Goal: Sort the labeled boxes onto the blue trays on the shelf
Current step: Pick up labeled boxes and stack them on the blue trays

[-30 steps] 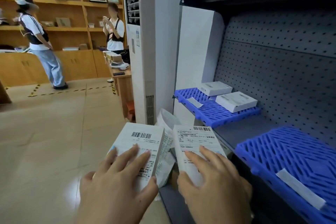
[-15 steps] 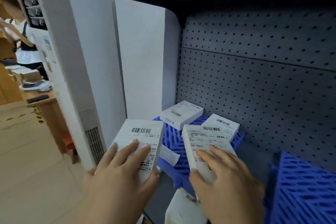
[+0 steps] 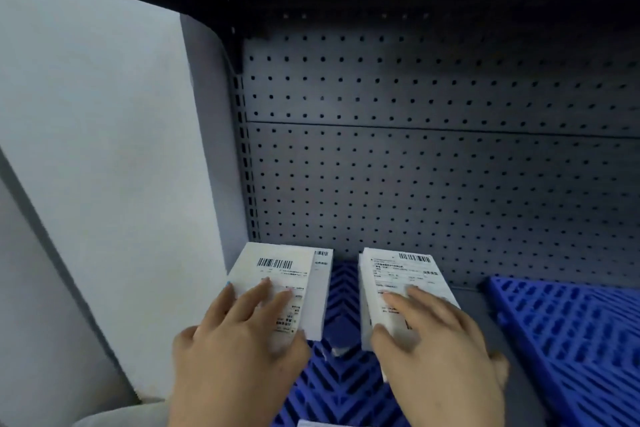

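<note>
Holding one white labelled box in each hand, I have both of them over the near blue tray [image 3: 341, 381] at the left end of the shelf [image 3: 474, 309]. My left hand [image 3: 239, 350] lies across the left box [image 3: 277, 270], fingers spread over its printed label and the thumb hooked on its right edge. My right hand [image 3: 440, 350] grips the right box [image 3: 401, 270] the same way, with the thumb on its left edge and the fingers over the top. The two boxes sit side by side, apart, and a strip of blue grid shows between them. I cannot tell whether either box rests on the tray or hangs just above it. A corner of another labelled box [image 3: 321, 258] peeks out behind the far right corner of the left box. A second blue tray [image 3: 571, 340] lies further right on the shelf, separated from the first by bare grey shelf. The grey pegboard [image 3: 415, 167] stands behind, and a white panel [image 3: 104, 149] closes the left side.
</note>
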The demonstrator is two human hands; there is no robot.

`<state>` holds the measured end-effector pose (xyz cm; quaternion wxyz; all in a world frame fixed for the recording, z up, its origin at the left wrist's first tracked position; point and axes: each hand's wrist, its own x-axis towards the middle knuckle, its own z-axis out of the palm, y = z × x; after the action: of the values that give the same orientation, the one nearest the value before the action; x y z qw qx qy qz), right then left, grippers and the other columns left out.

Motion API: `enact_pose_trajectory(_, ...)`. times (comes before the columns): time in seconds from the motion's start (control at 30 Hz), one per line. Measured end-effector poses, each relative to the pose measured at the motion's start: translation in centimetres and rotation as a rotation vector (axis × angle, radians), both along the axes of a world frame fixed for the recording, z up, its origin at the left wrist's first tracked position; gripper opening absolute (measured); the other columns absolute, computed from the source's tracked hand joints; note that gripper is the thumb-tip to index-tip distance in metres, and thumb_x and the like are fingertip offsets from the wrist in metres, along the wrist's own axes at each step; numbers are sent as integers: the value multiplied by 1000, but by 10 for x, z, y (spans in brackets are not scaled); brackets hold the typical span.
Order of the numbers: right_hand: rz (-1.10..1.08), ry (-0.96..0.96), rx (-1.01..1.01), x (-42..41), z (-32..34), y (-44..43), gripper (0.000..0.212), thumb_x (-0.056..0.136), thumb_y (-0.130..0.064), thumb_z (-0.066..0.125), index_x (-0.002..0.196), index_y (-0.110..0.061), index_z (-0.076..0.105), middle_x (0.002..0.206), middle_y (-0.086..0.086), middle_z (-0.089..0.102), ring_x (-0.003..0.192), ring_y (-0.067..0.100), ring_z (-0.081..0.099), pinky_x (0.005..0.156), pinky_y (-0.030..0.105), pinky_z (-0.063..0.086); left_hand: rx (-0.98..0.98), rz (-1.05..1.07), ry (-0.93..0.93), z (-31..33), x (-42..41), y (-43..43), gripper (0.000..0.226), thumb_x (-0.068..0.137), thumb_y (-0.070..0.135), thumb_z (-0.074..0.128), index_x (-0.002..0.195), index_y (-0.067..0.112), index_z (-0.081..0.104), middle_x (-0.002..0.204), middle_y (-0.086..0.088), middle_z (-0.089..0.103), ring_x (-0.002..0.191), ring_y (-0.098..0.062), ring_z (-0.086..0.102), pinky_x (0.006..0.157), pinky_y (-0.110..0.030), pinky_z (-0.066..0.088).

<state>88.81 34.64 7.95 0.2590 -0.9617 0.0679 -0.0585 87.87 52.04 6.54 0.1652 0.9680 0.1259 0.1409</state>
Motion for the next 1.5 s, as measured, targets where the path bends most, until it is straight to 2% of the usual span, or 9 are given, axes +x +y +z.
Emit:
enact_pose_trajectory(0.07,-45,18,3,7,0,7,46,75,-63,42,121,-64,36,140,-42,15,134,-3,9,107,46,15,31,-58,-24,-7,15,5,78,51,74,5,127,69,19,142,44,12,140,0,6,106,-36,22)
enact_pose_trajectory(0.2,-82,33,-18,24,-5,17,47,76,-62,42,122,-64,34,141,-42,14,135,-3,8,106,48,16,13,-100,-12,-14,41,11,51,56,66,42,103,58,60,120,30,58,116,-13,56,78,-44,48)
enact_pose_trajectory(0.5,-124,47,-98,60,-18,29,53,75,-63,41,126,-63,29,144,-40,11,136,-2,7,108,47,17,-27,-150,42,-27,83,-1,49,49,63,45,90,51,68,106,21,67,101,-19,65,69,-46,49)
enact_pose_trajectory(0.8,-66,69,-145,82,-22,24,53,81,-62,38,132,-57,25,147,-34,7,139,2,2,107,48,14,27,-125,75,-32,98,-12,75,60,79,9,132,63,18,148,35,12,142,-8,7,105,-44,28)
enact_pose_trajectory(0.93,-51,68,-154,85,-24,23,54,81,-66,36,133,-56,25,148,-33,8,139,4,1,109,49,13,-9,-160,160,-27,98,-12,55,60,74,36,107,56,60,125,24,57,121,-21,52,81,-54,46)
enact_pose_trajectory(1.07,-39,60,-142,85,-23,22,57,80,-74,27,134,-57,22,150,-30,6,141,8,-3,111,57,3,47,-122,177,-32,97,-7,60,62,81,32,107,53,61,123,20,60,118,-25,55,86,-58,46)
enact_pose_trajectory(1.27,-32,-68,-156,68,-11,18,76,69,-77,2,137,-53,24,152,-23,13,142,8,-1,117,43,5,75,-154,113,-18,88,-1,96,52,81,-21,140,55,8,154,23,1,144,-18,-2,115,-45,0)
enact_pose_trajectory(1.37,-40,-118,-149,53,-7,16,82,64,-74,-2,136,-52,29,151,-23,18,142,8,3,116,35,6,90,-197,59,-8,75,-2,105,48,80,-33,140,55,11,155,22,3,144,-18,0,116,-42,2)
enact_pose_trajectory(1.5,-53,-180,-84,25,-10,11,73,69,-70,11,132,-49,41,146,-21,32,139,6,18,115,30,18,-5,-324,0,-9,55,-9,82,68,79,-1,136,50,35,151,15,26,142,-20,17,115,-40,17)
